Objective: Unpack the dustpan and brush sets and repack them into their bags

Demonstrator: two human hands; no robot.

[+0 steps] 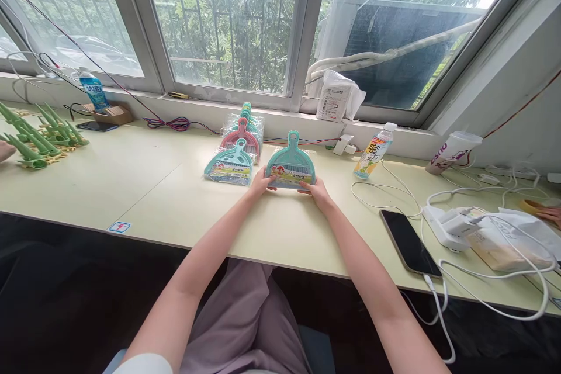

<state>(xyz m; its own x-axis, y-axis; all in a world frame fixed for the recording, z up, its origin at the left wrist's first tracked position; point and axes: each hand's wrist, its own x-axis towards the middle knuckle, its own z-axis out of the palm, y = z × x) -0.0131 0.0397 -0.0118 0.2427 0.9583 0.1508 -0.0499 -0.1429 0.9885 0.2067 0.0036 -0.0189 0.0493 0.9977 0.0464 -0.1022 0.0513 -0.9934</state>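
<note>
The row of wrapped dustpans [252,139] runs across the table [166,201] toward the window [228,17], and the held teal dustpan [290,158] sits just to the right of that row. Its long axis, wide edge to handle, points much the same way as the row, handle toward the window. The left hand [262,183] is nearer the row, just beside the lower right corner of its front dustpan [230,156]; the right hand [319,191] is on the held dustpan's side away from the row. Both hands' fingers are closed round its lower corners, thumbs over the printed label [293,175], the rest tucked under. Whether its wide edge touches the table, I cannot tell.
</note>
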